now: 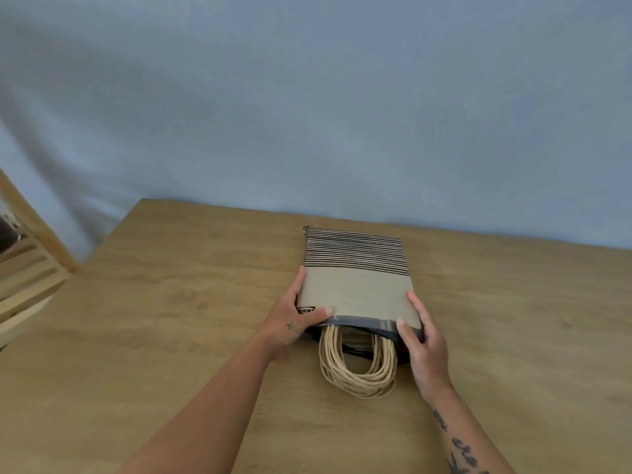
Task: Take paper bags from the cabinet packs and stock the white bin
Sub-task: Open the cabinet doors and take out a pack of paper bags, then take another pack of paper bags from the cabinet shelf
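Two bare forearms reached in from the near edge, and both hands were clamped on the pack of paper bags [355, 289]. The left hand [294, 319] pinched its left edge, thumb on top; the right hand [424, 340] held its near right corner. It lay flat on the table [171, 319], its twisted-paper handles [357, 371] spilling from a dark plastic wrap [362, 323]. Unpacking seemed in hand. Next, bags would need drawing out through that open end. No white bin showed.

Flat pack of brown paper bags [355, 285], black-striped at its far end, lies on the wooden counter [171, 319]. Left hand [294, 323] and right hand [424, 340] grip the pack's near corners; twisted-paper handles [355, 367] protrude between them.
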